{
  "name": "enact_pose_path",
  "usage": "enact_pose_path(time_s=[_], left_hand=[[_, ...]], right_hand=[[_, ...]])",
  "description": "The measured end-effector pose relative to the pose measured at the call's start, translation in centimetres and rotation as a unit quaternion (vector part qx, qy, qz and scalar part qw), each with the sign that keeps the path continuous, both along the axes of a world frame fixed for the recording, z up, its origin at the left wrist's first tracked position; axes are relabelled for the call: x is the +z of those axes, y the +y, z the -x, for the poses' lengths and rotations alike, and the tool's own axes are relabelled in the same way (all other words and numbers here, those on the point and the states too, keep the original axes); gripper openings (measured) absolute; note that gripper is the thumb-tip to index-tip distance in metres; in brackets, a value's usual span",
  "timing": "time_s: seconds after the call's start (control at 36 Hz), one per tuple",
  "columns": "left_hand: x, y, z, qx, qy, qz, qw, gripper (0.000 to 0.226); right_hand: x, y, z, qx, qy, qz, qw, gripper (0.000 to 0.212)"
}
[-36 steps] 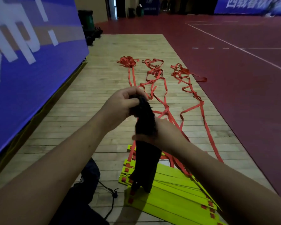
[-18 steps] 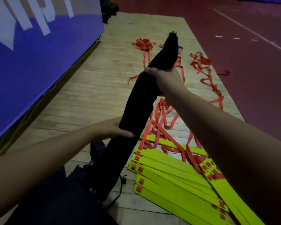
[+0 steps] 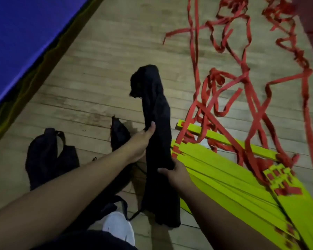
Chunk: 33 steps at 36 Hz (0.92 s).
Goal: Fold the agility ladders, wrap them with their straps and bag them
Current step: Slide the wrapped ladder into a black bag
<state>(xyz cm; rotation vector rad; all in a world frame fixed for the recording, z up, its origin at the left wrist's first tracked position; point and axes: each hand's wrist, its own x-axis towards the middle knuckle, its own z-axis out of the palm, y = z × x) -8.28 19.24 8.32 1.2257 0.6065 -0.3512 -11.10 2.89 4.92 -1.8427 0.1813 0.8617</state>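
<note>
A long black fabric bag [image 3: 156,112] hangs upright between my hands. My left hand [image 3: 140,142] holds its left edge near the middle, thumb laid up along the cloth. Lower down, my right hand [image 3: 175,173] grips the bag with thumb and fingers wrapped round it. Right of the bag, the yellow ladder rungs [image 3: 229,179] lie stacked flat on the wooden floor. Their red straps [image 3: 242,87] trail away in loose tangles toward the top right.
Another black bag [image 3: 49,156] lies crumpled on the floor at the left, and a third dark bag [image 3: 119,136] sits behind my left wrist. A blue padded wall [image 3: 25,37] runs along the left. My white shoe [image 3: 118,226] stands near the bottom centre.
The camera has tipped down toward my feet. The bag has come down from being held out long and now hangs upright; my right hand has slid from its upper part to lower on it.
</note>
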Motion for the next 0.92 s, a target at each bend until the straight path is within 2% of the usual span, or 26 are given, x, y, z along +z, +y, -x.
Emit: enact_pose_path(time_s=[0.06,0.08,0.11,0.14,0.17,0.19,0.22,0.25,0.28,0.36,0.44,0.53,0.61,0.67,0.72,0.78,0.86,0.92], left_hand=[[-2.4,0.2,0.3,-0.064,0.004,-0.084,0.994,0.068],[-3.5,0.7,1.0,-0.128,-0.005,-0.163,0.978,0.066],[-5.4,1.7,1.9,-0.206,-0.022,-0.244,0.947,0.059],[-7.4,2.9,2.9,-0.304,-0.044,-0.330,0.893,0.054],[-9.5,4.3,4.2,-0.406,-0.063,-0.417,0.811,0.052],[-10.9,5.5,5.3,-0.500,-0.068,-0.485,0.714,0.051],[-12.2,6.6,6.3,-0.559,-0.065,-0.535,0.630,0.048],[-13.1,7.7,6.8,-0.584,-0.055,-0.565,0.580,0.043],[-13.2,8.5,7.2,-0.585,-0.050,-0.585,0.560,0.037],[-12.6,12.0,7.7,-0.568,-0.019,-0.615,0.546,0.025],[-11.6,16.6,8.6,-0.556,0.008,-0.633,0.539,0.034],[-10.5,20.9,10.3,-0.546,0.093,-0.603,0.574,0.039],[-9.6,22.4,11.2,-0.546,0.182,-0.566,0.590,0.035],[-9.0,21.3,10.7,-0.531,0.210,-0.564,0.597,0.030],[-7.9,19.1,9.2,-0.488,0.170,-0.610,0.601,0.029],[-7.2,16.0,7.1,-0.429,0.073,-0.657,0.616,0.028],[-6.7,10.3,3.9,-0.357,-0.044,-0.620,0.697,0.021],[-6.4,5.9,2.1,-0.358,-0.090,-0.573,0.731,0.018]], right_hand=[[-1.7,-0.1,-0.1,-0.015,-0.002,0.003,1.000,0.035],[-2.1,-0.2,-0.3,-0.021,-0.006,0.010,1.000,0.036],[-3.0,-0.2,-0.6,-0.031,-0.003,0.013,0.999,0.035],[-3.7,-0.1,-1.0,-0.041,0.005,0.019,0.999,0.034],[-4.5,0.0,-1.4,-0.052,0.012,0.025,0.998,0.033],[-4.7,0.1,-1.7,-0.060,0.015,0.031,0.998,0.032],[-5.2,0.2,-2.0,-0.068,0.020,0.034,0.997,0.032],[-5.5,0.4,-2.2,-0.074,0.027,0.036,0.996,0.032],[-5.9,0.7,-2.3,-0.076,0.036,0.037,0.996,0.032],[-6.8,1.7,-1.9,-0.064,0.045,0.048,0.996,0.034],[-7.2,3.5,-1.2,-0.050,0.049,0.053,0.996,0.037],[-7.4,5.6,-0.4,-0.021,0.041,0.057,0.997,0.040],[-7.1,6.8,-0.1,0.009,0.046,0.067,0.997,0.040],[-6.8,6.7,-0.4,0.040,0.046,0.087,0.994,0.038],[-6.2,5.8,-1.0,0.067,0.029,0.103,0.992,0.034],[-5.3,3.8,-1.9,0.089,-0.006,0.122,0.989,0.033],[-3.9,-1.0,-2.9,0.110,-0.074,0.168,0.977,0.035],[-3.5,-5.3,-3.2,0.116,-0.103,0.213,0.965,0.034]])
